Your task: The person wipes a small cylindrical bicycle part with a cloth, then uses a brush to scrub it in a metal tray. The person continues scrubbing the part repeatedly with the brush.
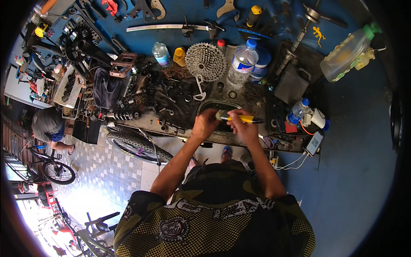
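Observation:
Over the near edge of the workbench, my right hand (pixel 243 127) grips a brush with a yellow and black handle (pixel 247 118). Its pale bristles point left, toward my left hand (pixel 206 123). The left fingers are curled close to the bristles; whatever they hold is hidden or too small to name. Beneath both hands lies a dark tray with a metal rim (pixel 219 101). Beyond it, a large bicycle cassette (pixel 206 62) stands on the bench, with a silver derailleur cage plate (pixel 199 89) in front of it.
A clear bottle with a blue cap (pixel 242 64) stands behind the tray. Small dark parts cover the bench to the left, near a pedal (pixel 123 64). A bicycle wheel (pixel 137 144) leans below the bench edge. A phone (pixel 314 143) with cables sits at right. Another person (pixel 48 124) is far left.

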Demonstrator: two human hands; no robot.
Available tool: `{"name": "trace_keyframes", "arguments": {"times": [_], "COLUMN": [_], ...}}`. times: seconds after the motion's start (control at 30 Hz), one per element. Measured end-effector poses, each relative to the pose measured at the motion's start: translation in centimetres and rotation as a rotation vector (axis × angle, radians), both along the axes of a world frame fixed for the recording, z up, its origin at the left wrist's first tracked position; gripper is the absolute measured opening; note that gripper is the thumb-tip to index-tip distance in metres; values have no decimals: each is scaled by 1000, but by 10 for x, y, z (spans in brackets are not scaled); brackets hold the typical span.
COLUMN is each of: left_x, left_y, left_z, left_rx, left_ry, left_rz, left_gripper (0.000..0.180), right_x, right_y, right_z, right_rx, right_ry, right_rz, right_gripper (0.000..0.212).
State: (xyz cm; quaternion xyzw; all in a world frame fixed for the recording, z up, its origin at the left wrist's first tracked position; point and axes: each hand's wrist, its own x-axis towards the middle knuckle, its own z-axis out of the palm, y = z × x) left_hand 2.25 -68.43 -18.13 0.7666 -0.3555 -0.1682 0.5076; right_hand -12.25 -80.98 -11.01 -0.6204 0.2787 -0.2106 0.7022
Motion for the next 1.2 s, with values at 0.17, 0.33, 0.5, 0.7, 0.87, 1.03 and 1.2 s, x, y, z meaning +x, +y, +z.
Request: {"name": "trace_keyframes", "arguments": {"times": [0.17, 0.33, 0.5, 0.7, 0.87, 1.03, 1.2], "left_x": [-10, -12, -9, -19, -13, -11, -9], "left_y": [3, 6, 12, 19, 14, 17, 17], "left_z": [7, 12, 6, 7, 9, 8, 8], "left_rx": [18, 39, 93, -62, -92, -57, -73], "left_ry": [-31, -9, -26, -17, -13, 15, -26], "left_rz": [16, 43, 41, 44, 20, 54, 60], "left_gripper": [34, 33, 36, 34, 38, 40, 40], "right_x": [5, 4, 0, -3, -14, -23, -27], "right_y": [-6, -6, 12, -7, -34, -42, -45], "right_z": [-23, -34, -19, -49, -77, -73, -66], "right_rx": [-87, -137, -13, -166, -509, -660, -834], "right_ry": [54, 37, 57, 122, 171, 279, 385], "right_rz": [-109, -132, -54, -102, -67, -16, -9], "right_gripper": [26, 28, 29, 28, 29, 28, 29]}}
